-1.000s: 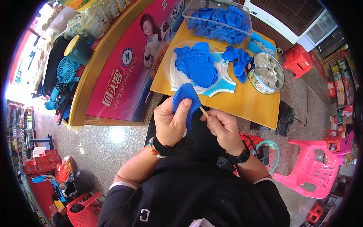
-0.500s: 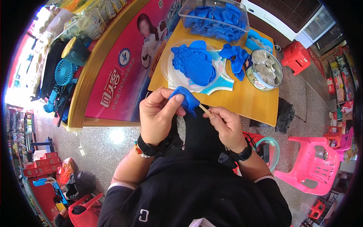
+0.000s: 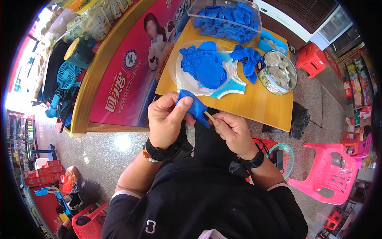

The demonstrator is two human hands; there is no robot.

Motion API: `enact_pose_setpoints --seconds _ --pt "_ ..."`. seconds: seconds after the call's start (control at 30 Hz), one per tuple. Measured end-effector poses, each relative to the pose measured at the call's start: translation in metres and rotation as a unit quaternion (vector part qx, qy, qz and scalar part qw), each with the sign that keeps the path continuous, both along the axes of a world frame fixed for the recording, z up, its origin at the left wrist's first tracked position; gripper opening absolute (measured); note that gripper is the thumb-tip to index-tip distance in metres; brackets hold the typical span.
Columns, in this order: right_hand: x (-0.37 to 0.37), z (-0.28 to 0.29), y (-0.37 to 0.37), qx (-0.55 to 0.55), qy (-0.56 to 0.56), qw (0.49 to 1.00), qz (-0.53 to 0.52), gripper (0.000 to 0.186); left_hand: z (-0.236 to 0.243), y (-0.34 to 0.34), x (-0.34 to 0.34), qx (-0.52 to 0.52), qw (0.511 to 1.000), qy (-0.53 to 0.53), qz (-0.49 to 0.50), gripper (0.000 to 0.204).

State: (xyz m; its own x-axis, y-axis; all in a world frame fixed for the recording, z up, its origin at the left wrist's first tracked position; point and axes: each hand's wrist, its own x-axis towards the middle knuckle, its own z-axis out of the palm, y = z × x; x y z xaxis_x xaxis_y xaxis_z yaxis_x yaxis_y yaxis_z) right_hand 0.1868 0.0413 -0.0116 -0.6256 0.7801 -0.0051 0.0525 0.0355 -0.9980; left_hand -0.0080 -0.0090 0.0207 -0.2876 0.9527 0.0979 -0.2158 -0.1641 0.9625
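My left hand (image 3: 165,121) pinches a soft, thin blue piece (image 3: 192,107) between thumb and fingers, above my lap at the table's near edge. My right hand (image 3: 234,133) grips a short, pale wooden stick (image 3: 209,116). The stick's far end meets the right side of the blue piece; whether it goes inside cannot be made out. On the wooden table (image 3: 266,113) just beyond, a heap of similar flat blue pieces (image 3: 205,65) lies on a clear round plate (image 3: 174,71). Several crumpled blue pieces (image 3: 247,59) lie to its right.
A clear bin (image 3: 193,14) full of blue pieces stands at the back. A round tin (image 3: 270,87) and a light-blue tray (image 3: 264,44) hold greyish pieces at the right. A pink counter front (image 3: 135,79) borders the left. A pink plastic chair (image 3: 330,171) and red stool (image 3: 310,59) stand right.
My right hand has shifted slightly left and up, and less of the stick shows. The blue piece has turned a little, its lower corner hanging further down.
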Motion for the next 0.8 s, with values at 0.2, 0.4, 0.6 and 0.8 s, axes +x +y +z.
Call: enact_pose_setpoints --seconds 0.2,0.4,0.6,0.8 --pt "0.006 0.012 0.011 -0.101 -0.02 0.993 0.051 0.019 -0.003 0.0 -0.002 0.028 0.997 0.052 0.042 0.014" --pt "0.011 0.016 0.01 -0.003 -0.018 0.999 0.034 0.018 0.007 -0.005 -0.008 0.078 0.985 0.128 0.086 0.014" --pt "0.006 0.011 0.01 0.028 -0.061 0.997 0.04 0.017 0.007 -0.009 0.002 0.23 0.875 0.426 0.012 0.032" --pt "0.004 0.007 0.007 0.028 0.009 0.998 -0.056 0.018 0.005 -0.011 0.005 0.245 0.865 0.437 -0.025 0.029"
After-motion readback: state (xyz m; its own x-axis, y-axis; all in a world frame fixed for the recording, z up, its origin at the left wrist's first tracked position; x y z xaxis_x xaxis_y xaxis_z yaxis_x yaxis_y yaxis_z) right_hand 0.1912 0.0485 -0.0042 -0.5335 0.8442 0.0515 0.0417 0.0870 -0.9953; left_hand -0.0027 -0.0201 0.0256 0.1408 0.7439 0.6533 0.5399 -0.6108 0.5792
